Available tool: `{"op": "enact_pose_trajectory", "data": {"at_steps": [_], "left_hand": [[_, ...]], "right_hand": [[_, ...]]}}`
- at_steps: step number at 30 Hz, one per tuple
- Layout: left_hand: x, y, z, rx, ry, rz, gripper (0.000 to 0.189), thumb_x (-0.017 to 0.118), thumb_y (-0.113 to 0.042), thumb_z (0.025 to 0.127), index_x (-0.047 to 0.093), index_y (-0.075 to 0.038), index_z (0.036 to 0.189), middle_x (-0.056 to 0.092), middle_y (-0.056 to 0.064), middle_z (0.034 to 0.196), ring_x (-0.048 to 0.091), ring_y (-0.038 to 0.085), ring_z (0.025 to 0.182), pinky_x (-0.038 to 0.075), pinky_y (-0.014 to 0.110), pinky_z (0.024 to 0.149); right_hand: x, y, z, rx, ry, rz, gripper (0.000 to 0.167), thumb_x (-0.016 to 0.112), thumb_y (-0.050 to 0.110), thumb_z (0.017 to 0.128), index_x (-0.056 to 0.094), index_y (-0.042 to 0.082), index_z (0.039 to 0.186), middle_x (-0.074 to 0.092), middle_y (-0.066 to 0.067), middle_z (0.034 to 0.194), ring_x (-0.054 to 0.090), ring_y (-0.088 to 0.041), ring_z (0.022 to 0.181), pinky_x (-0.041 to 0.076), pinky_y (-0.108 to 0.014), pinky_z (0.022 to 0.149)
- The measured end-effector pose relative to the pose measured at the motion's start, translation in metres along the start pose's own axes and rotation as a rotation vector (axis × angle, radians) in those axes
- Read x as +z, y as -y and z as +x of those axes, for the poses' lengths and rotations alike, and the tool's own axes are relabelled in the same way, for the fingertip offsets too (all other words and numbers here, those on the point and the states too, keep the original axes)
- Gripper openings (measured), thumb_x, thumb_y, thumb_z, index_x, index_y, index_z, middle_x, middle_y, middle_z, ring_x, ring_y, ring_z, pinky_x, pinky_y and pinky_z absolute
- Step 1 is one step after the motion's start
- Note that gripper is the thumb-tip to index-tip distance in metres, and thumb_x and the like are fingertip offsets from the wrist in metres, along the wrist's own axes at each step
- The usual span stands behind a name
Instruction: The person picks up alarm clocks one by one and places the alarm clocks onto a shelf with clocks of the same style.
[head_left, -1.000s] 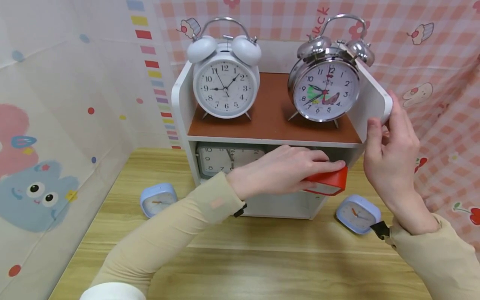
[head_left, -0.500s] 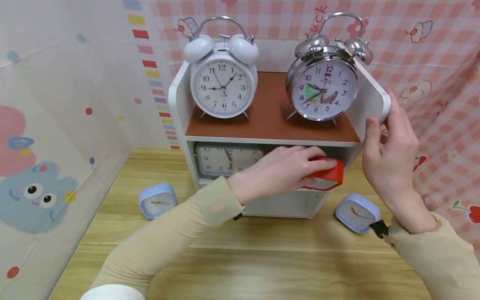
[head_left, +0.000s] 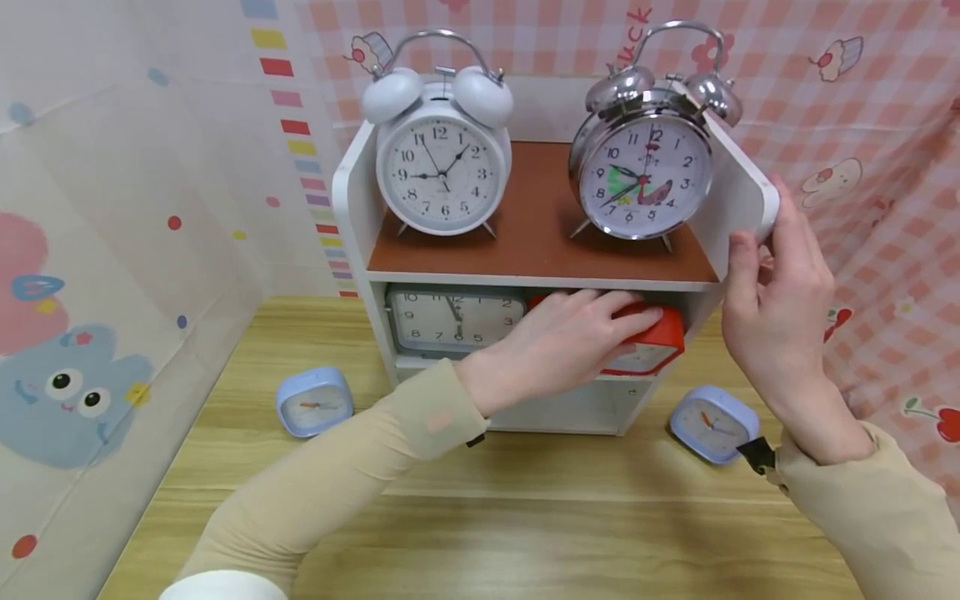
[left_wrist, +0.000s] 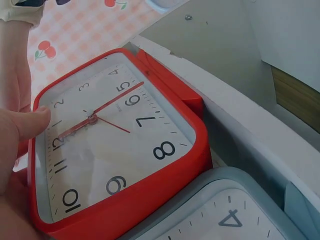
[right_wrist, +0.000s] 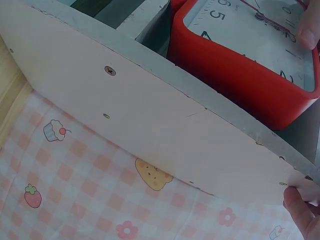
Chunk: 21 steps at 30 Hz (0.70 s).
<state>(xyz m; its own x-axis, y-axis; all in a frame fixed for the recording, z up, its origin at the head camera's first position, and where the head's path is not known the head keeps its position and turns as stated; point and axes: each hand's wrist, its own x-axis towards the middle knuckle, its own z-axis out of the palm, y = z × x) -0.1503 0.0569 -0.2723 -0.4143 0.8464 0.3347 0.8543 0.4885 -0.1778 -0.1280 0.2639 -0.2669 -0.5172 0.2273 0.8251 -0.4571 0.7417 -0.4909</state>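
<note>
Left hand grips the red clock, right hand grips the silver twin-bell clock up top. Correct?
Not quite. The right hand grips the shelf unit's right side panel, not the silver twin-bell clock; the head view shows this. The left hand does grip the red clock.

The red, white-faced clock [left_wrist: 102, 155] sits mid-level in the white-sided shelf [head_left: 536, 221].

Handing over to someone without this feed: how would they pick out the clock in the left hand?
Find the white shelf unit with the brown top board. Just beneath, at the right end beside a grey clock, the left hand grips a squarish clock. Its bright red case sets it apart from that grey neighbour.
</note>
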Motion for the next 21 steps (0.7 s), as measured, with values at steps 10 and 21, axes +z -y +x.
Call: {"op": "enact_pose_trajectory", "data": {"at_steps": [10, 21], "left_hand": [[0.0039, -0.0015, 0.0014, -0.084, -0.009, -0.028, 0.04, 0.056, -0.032, 0.109, 0.061, -0.023, 0.148, 0.067, 0.0, 0.143, 0.076, 0.021, 0.104, 0.064, 0.033, 0.075], [0.0078, -0.0028, 0.0029, -0.102, -0.017, 0.058, 0.039, 0.056, -0.033, 0.109, 0.061, -0.024, 0.147, 0.068, -0.004, 0.142, 0.076, 0.015, 0.106, 0.064, 0.029, 0.075]], "right_hand": [[0.0009, 0.0003, 0.0004, -0.011, -0.004, 0.013, 0.049, 0.058, 0.03, 0.108, 0.054, 0.01, 0.153, 0.066, -0.026, 0.136, 0.051, 0.019, 0.108, 0.041, 0.003, 0.09], [0.0003, 0.0011, 0.0, -0.003, -0.008, 0.009, 0.048, 0.058, 0.022, 0.107, 0.054, 0.009, 0.153, 0.067, -0.025, 0.137, 0.049, 0.02, 0.109, 0.041, 0.002, 0.093]]}}
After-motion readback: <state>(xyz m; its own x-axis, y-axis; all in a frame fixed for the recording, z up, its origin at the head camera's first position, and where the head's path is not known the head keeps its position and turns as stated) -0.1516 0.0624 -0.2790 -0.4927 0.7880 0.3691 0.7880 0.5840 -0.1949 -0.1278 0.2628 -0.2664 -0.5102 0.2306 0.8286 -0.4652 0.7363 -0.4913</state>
